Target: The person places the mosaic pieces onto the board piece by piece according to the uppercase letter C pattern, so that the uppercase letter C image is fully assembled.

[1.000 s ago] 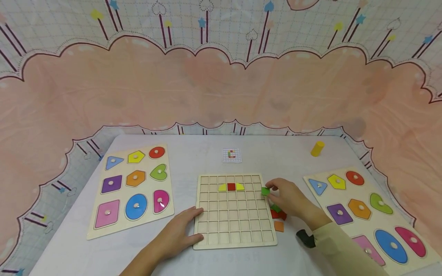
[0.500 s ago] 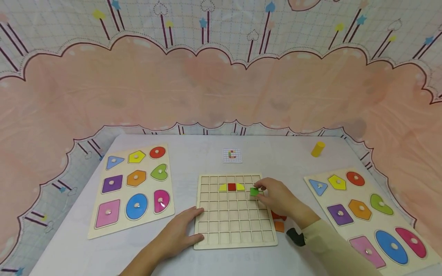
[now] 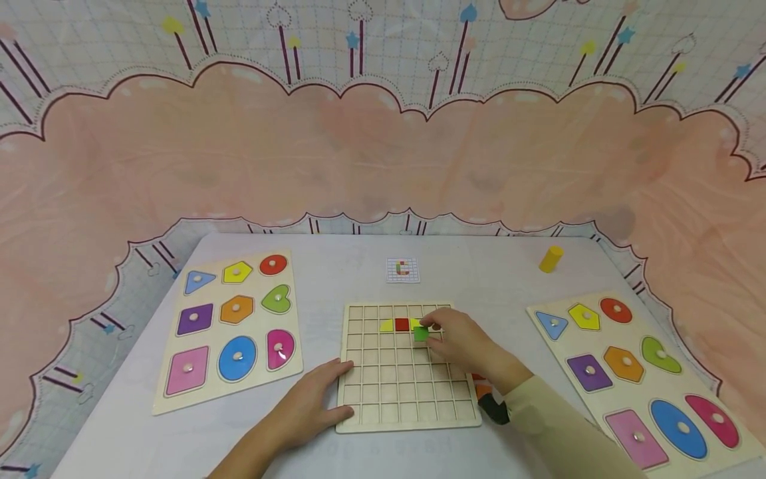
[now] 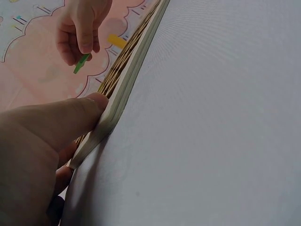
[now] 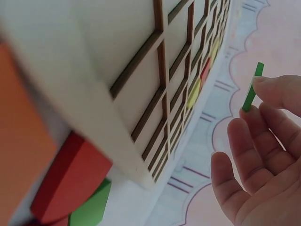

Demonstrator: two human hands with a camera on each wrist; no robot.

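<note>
Moved leftward off pile to above wooden grid board (image 3: 407,399): small green square tile (image 3: 421,334), pinched by right hand (image 3: 463,342) fingers. Left hand (image 3: 311,406) flat, bracing board edge.

The right hand (image 3: 463,342) is stretched forward from a pale sleeve (image 3: 562,426), knuckles up, its thumb and forefinger (image 5: 277,92) pinched together at the tips on something thin while the other fingers hang loosely curled below them, apart from the palm. The left hand (image 3: 311,406) lies flat and low, nearer the body and off to the left of the right one, bare at the wrist, with its fingers relaxed and spread forward. Its thumb (image 4: 70,117) is pressed sideways against an edge, the nail end pointing toward the right hand
</note>
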